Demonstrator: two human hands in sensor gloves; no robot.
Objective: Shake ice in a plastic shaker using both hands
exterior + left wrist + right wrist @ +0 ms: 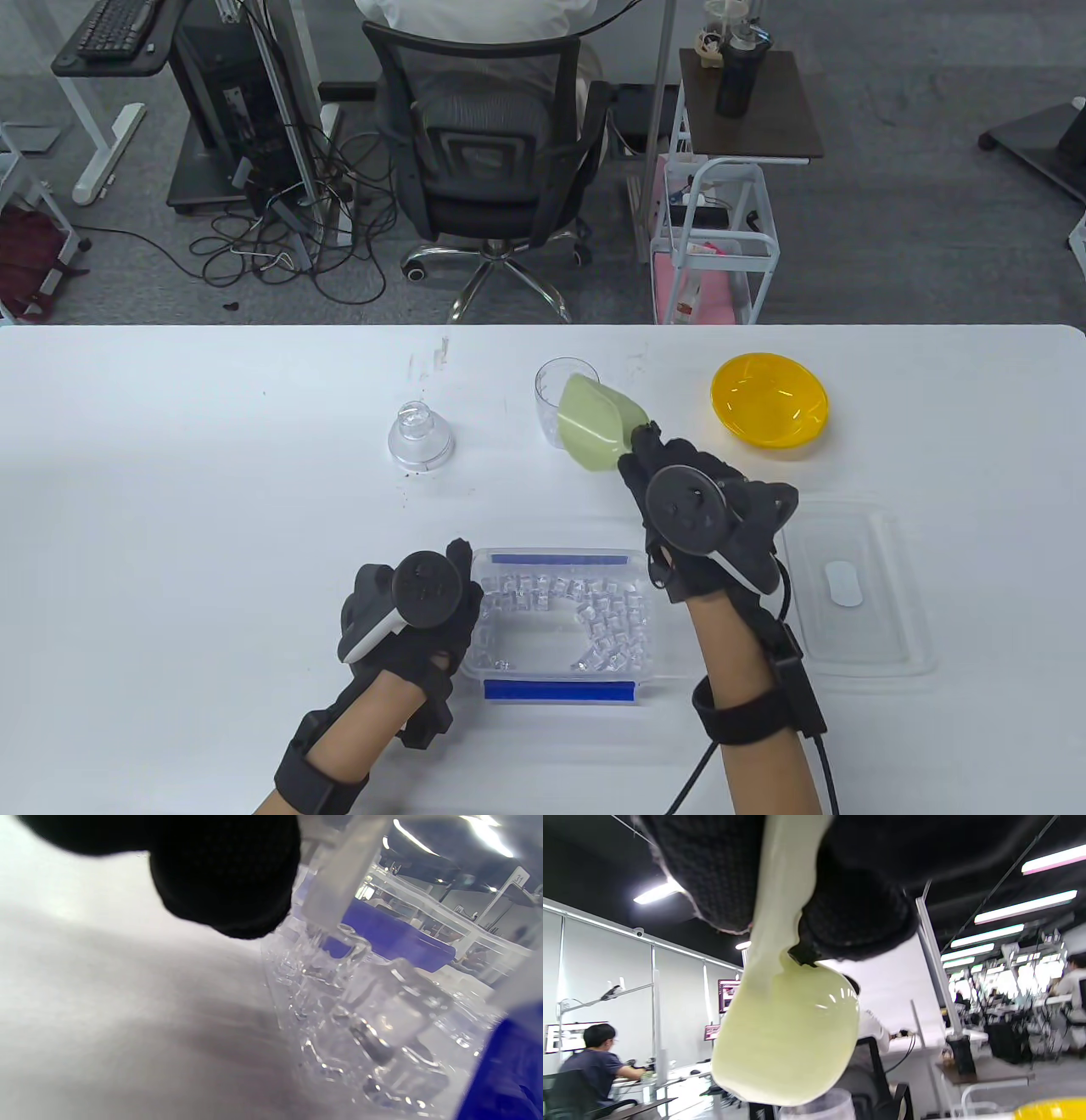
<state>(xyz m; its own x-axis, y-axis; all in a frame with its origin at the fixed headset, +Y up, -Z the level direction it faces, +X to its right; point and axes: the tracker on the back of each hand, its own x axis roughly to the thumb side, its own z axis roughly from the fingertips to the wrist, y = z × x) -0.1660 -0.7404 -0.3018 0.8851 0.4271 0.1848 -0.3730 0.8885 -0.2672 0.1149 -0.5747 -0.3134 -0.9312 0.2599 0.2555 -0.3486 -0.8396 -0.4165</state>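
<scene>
A: What is lying nearest on the tabletop (pixel 170 475)?

B: The ice container (pixel 560 675), with the left hand (pixel 416 607) resting against its left wall, fingers relaxed and gripping nothing.

A: And the right hand (pixel 679 501)?

B: It is gripping the handle of a green scoop (pixel 590 422), tipping it at the mouth of the clear shaker cup (pixel 556 392) farther off.

A: The shaker lid (pixel 420 435)?

B: It is standing left of the cup.
</scene>
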